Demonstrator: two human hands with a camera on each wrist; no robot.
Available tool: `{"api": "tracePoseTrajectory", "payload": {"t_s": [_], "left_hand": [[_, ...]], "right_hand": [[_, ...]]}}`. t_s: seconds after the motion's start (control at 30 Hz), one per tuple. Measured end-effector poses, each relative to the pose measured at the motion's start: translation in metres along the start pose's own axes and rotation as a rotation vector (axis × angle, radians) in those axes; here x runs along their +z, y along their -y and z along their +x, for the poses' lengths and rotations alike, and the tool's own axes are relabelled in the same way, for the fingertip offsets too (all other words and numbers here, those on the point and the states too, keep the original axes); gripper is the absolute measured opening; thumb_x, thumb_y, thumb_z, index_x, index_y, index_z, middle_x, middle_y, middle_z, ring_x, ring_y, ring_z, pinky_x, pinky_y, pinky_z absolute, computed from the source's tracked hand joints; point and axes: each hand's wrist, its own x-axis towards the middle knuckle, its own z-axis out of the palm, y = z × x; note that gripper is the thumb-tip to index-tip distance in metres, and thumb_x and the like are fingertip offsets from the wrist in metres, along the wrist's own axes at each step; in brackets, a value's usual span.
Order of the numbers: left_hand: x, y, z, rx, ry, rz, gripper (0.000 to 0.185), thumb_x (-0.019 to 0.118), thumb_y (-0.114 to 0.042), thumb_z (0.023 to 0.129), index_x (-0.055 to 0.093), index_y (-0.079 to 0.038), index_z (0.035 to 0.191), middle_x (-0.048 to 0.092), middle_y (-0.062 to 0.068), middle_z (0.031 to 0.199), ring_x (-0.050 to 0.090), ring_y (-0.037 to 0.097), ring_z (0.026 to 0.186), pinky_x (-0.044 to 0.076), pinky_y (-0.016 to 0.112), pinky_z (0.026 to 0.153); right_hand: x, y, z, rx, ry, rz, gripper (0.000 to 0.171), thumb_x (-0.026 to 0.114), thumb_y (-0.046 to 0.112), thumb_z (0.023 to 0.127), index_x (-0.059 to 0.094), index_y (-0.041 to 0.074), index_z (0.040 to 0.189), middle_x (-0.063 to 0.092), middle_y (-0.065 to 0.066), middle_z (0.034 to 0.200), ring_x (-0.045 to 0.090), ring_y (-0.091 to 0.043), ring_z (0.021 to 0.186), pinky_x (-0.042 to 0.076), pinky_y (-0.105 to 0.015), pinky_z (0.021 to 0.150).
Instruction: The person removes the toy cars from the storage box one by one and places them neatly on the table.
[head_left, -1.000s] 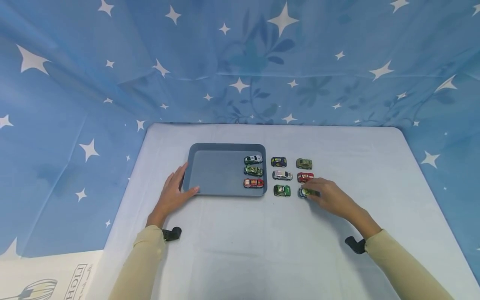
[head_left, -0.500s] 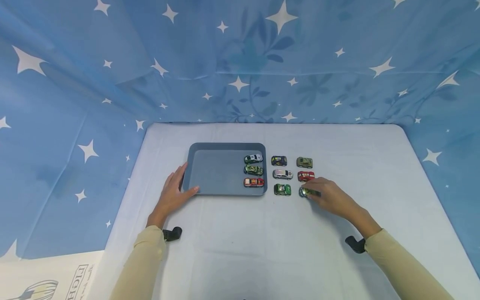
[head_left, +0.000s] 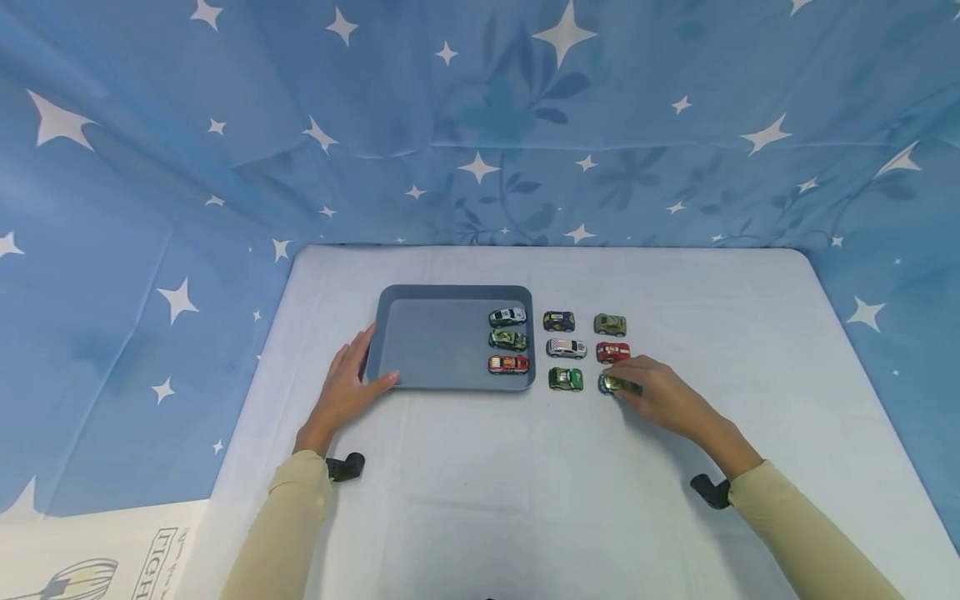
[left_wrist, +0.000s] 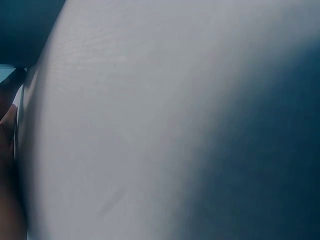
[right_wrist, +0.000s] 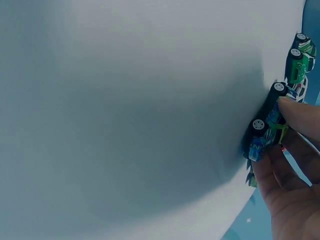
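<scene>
— What sort of room is this? It doesn't look like anyone's home.

— More of a staged recording corner. A blue cloth with white stars (head_left: 480, 125) hangs across the whole back of the frame and down both sides, creased and draped like a backdrop, closing off whatever lies behind it.

— And the table?

— A table (head_left: 525, 500) under a plain pale sheet fills the lower middle, with nothing household about it. Toy cars (head_left: 587, 350) sit in tidy rows right of centre, beside a grey tray (head_left: 435, 337), laid out like a set exercise.

— Anything else?

— A cardboard box with printing (head_left: 90, 558) at the lower left corner, outside the cloth.
</scene>
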Motion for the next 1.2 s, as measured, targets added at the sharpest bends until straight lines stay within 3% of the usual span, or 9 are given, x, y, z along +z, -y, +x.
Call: {"api": "tracePoseTrajectory", "payload": {"t_s": [0.27,0.67,0.93,1.2], "left_hand": [[0.000,0.000,0.000,0.007,-0.002,-0.001,0.100,0.072,-0.055,0.097,0.016,-0.029,0.175,0.012,0.016,0.178,0.004,0.048,0.161,0.013,0.079,0.119],[-0.002,-0.001,-0.001,0.003,0.008,-0.007,0.101,0.073,-0.057,0.096,0.014,-0.032,0.175,0.010,0.013,0.179,0.002,0.047,0.161,0.012,0.078,0.119],[-0.003,-0.003,-0.001,0.016,0.006,-0.008,0.101,0.072,-0.057,0.097,0.014,-0.032,0.175,0.011,0.013,0.179,0.001,0.046,0.162,0.012,0.078,0.120],[-0.002,-0.001,-0.002,0.024,0.004,-0.014,0.100,0.072,-0.058,0.097,0.014,-0.033,0.174,0.012,0.013,0.179,0.003,0.046,0.161,0.013,0.078,0.120]], "right_hand": [[0.000,0.001,-0.001,-0.005,-0.022,0.013,0.041,0.082,-0.005,0.090,0.075,-0.003,0.130,0.071,-0.023,0.130,0.064,-0.046,0.124,0.053,-0.060,0.103],[0.000,0.001,0.000,-0.053,-0.192,0.008,0.045,0.087,0.003,0.088,0.074,-0.002,0.131,0.067,-0.023,0.134,0.062,-0.045,0.125,0.052,-0.063,0.101],[-0.007,0.003,0.008,-0.059,-0.182,0.048,0.058,0.084,0.010,0.093,0.063,-0.002,0.145,0.054,-0.023,0.151,0.049,-0.047,0.138,0.043,-0.070,0.107],[-0.012,0.008,0.026,-0.117,-0.194,0.099,0.060,0.083,0.012,0.094,0.060,-0.001,0.149,0.054,-0.023,0.153,0.047,-0.047,0.142,0.041,-0.070,0.109]]}}
